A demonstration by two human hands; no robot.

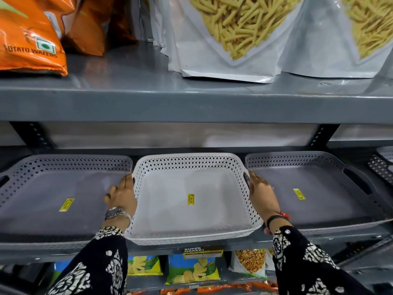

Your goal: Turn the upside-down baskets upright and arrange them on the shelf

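A white perforated basket (191,235) stands upright in the middle of the grey middle shelf (148,250), a yellow sticker on its floor. My left hand (122,196) lies against its left wall and my right hand (260,193) grips its right wall by the handle slot. A grey basket (63,167) stands upright to its left and another grey basket (319,160) to its right, each with a yellow sticker inside. All three sit side by side, rims almost touching.
Orange wafer bags (32,39) and white snack pouches (234,39) stand on the upper shelf (191,103) close overhead. Snack packets (191,269) fill the shelf below. Part of another perforated basket (380,167) shows at the far right.
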